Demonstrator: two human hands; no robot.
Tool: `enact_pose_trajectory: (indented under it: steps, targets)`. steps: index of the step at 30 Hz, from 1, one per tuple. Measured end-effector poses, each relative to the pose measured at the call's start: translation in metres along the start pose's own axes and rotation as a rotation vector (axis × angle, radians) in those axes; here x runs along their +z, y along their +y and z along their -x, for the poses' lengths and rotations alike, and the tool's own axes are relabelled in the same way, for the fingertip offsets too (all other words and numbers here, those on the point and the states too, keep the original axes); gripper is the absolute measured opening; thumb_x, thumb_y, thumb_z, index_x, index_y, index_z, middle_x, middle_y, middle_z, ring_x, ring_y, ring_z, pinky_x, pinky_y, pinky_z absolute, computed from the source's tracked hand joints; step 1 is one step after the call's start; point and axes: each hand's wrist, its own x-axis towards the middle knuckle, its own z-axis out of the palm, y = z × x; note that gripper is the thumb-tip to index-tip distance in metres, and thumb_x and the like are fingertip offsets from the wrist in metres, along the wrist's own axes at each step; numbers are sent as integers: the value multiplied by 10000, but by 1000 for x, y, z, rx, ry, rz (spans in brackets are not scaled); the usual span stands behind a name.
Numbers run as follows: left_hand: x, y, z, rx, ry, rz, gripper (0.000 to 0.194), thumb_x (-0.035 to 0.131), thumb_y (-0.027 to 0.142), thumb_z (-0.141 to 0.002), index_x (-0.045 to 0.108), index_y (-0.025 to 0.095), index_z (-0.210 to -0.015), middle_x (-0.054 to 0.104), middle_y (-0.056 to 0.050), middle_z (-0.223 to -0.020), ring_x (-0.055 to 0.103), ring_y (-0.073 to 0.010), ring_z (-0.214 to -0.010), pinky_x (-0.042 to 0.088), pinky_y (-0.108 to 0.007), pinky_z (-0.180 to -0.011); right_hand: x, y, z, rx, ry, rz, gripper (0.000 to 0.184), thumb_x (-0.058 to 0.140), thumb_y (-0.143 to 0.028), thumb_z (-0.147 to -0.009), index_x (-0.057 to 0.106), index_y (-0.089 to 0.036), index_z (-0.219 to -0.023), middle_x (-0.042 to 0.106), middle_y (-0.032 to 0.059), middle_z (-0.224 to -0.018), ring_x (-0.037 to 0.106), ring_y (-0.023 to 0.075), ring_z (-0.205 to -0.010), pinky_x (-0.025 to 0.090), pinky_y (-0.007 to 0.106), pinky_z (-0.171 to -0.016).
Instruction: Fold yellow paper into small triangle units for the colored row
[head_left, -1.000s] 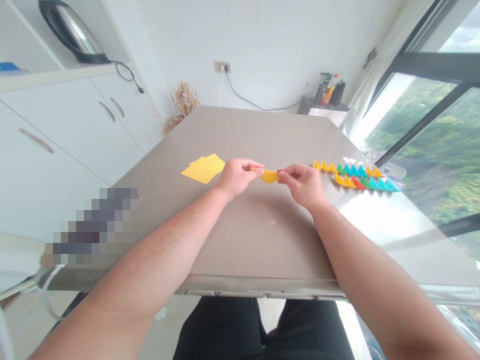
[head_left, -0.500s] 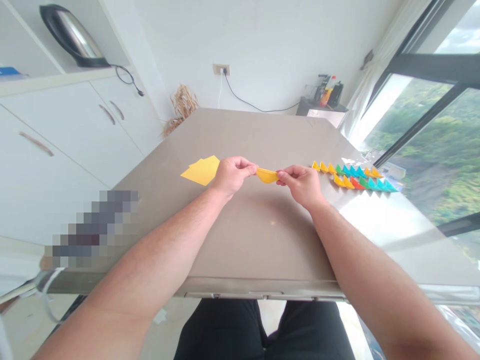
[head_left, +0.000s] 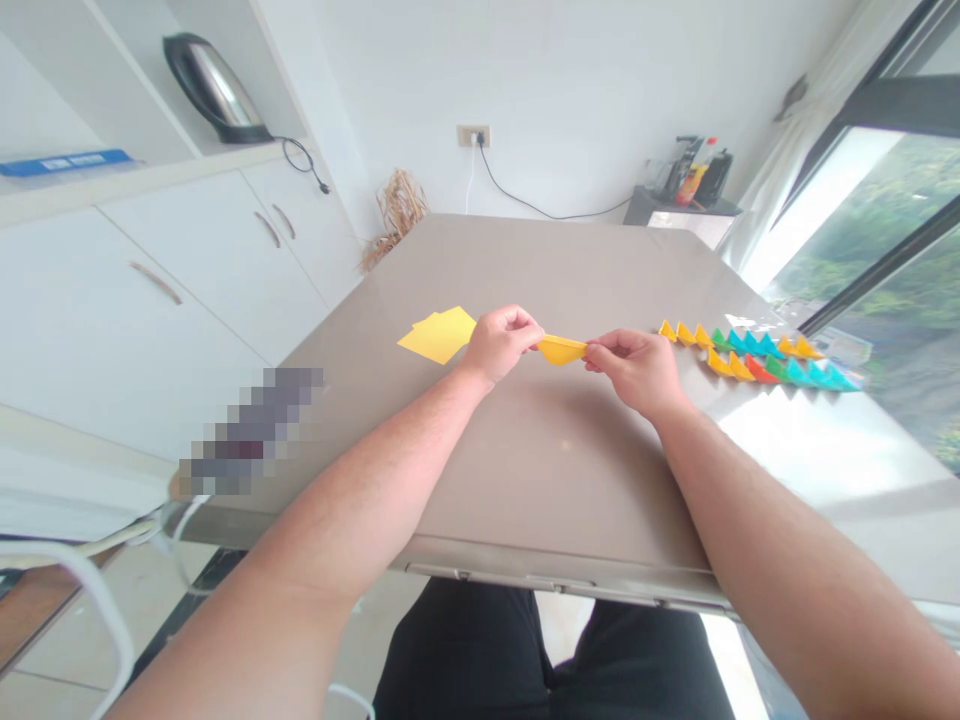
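A small folded yellow paper boat [head_left: 561, 349] hangs just above the grey table [head_left: 540, 450] between my two hands. My left hand [head_left: 501, 343] pinches its left end with closed fingers. My right hand [head_left: 634, 367] pinches its right end, fingers curled. A few flat yellow paper sheets [head_left: 439, 334] lie on the table just left of my left hand. To the right of my right hand lie two rows of several finished paper boats [head_left: 757, 357] in yellow, green, blue and red.
White cabinets [head_left: 187, 290] stand along the left, with a kettle [head_left: 217, 90] on the shelf above. A wall socket with a cable [head_left: 474, 136] is at the back. A small stand with bottles [head_left: 694, 185] is at the back right; a large window [head_left: 885, 230] fills the right.
The camera view has swung a little, so everything sits further right in the picture. Both hands still pinch the yellow paper boat, which has opened out slightly between them.
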Motion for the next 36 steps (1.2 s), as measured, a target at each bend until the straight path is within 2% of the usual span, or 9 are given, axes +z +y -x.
enact_pose_trajectory:
  steps: [4, 11, 15, 21, 27, 36]
  targets:
    - [1, -2, 2, 73, -47, -168, 133, 745, 322, -737, 742, 203, -796, 748, -21, -839, 660, -175, -801, 484, -312, -741, 0, -2, 1, -20, -29, 43, 186, 692, -351, -776, 766, -182, -751, 740, 36, -708, 543, 134, -582, 386, 271, -535]
    - [1, -5, 1, 78, 1, -287, 152, 752, 357, -743, 756, 205, -738, 723, -7, -718, 621, -167, -699, 441, -305, -665, 1, -1, -1, -36, -72, -5, 188, 687, -344, -774, 783, -183, -780, 737, 30, -711, 596, 150, -641, 445, 281, -608]
    - [1, -4, 2, 77, 6, -312, 165, 744, 368, -750, 753, 203, -742, 719, -8, -707, 614, -166, -678, 438, -299, -652, 2, -1, 0, -27, -65, 6, 238, 703, -331, -749, 815, -186, -900, 752, 30, -754, 626, 162, -679, 473, 289, -646]
    - [5, -2, 5, 99, -11, -301, 158, 748, 364, -749, 749, 208, -724, 728, -17, -711, 631, -176, -688, 453, -297, -656, 7, 2, 2, -86, -60, 5, 286, 743, -406, -756, 804, -204, -949, 790, 64, -918, 690, 198, -780, 523, 319, -734]
    - [11, 0, 9, 100, -56, -275, 165, 750, 370, -759, 756, 207, -734, 744, -26, -744, 647, -183, -720, 465, -299, -671, 12, 0, 3, -160, -28, 112, 189, 660, -350, -790, 756, -194, -742, 676, 3, -642, 509, 128, -568, 406, 270, -564]
    - [3, -6, 2, 62, -19, -57, 166, 805, 352, -716, 777, 192, -753, 767, -44, -788, 674, -190, -784, 507, -326, -789, 5, -3, 1, -84, -19, 41, 172, 660, -331, -755, 729, -180, -707, 674, 5, -648, 463, 117, -558, 365, 263, -532]
